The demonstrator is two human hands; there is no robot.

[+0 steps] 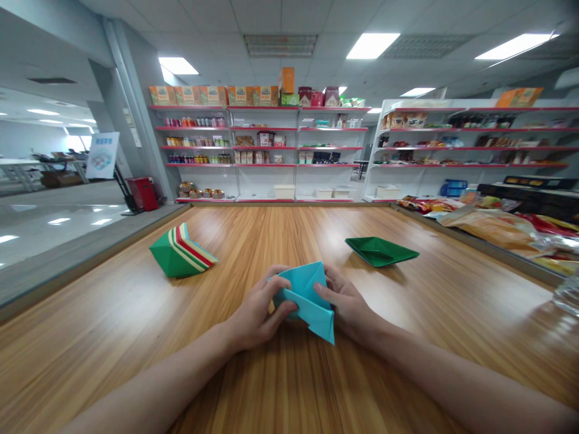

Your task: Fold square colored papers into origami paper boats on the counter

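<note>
Both my hands hold a partly folded sheet of light blue paper (312, 301) over the near middle of the wooden table (280, 232). My left hand (265, 304) pinches its left side, the thumb in front and the fingers curled around the edge. On the right side my right hand (346, 298) grips it, with the thumb on the inner face and the other fingers hidden behind. The paper stands up in a peak at the back, and a pointed flap hangs down at the front right.
A stack of folded papers in green, cream, red and blue (183, 253) lies at the left. To the right sits a green folded paper boat (380, 250). Clear plastic (567, 295) is at the right edge, near packaged goods (497, 229). Stocked shelves (262, 147) stand behind the table.
</note>
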